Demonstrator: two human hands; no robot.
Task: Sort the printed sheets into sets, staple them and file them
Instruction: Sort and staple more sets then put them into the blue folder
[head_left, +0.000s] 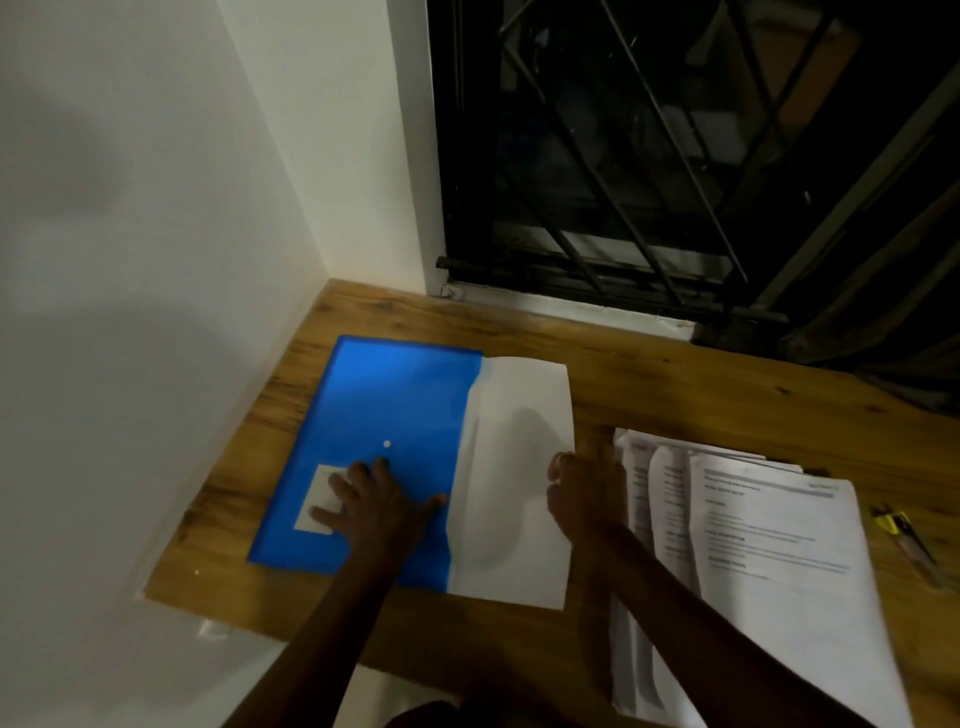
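1. Head view, looking down on a wooden desk (675, 374) set in a corner, with a white wall (130, 260) on the left and a dark window grille (649, 182) at the back.
2. Blue folder (395, 410) lies flat at the desk's left end. Its long axis runs away from the person and the far end leans slightly right.
3. Left hand (376, 504) presses flat on the folder's near half, fingers straight and spread. Two fingertips rest on a pale label (324, 501), just below a small white stud (386, 444).
4. White sheets (519, 467) stick out of the folder's right side, blank face up, with their long axis parallel to the folder's.
5. Right hand (582, 493) grips those sheets at their right edge, thumb on top and fingers curled at the edge.
6. Stack of printed sheets (769, 545) sits fanned just to the right, text up.
7. Yellow and black object (904, 535) lies beyond the stack, too blurred to name.
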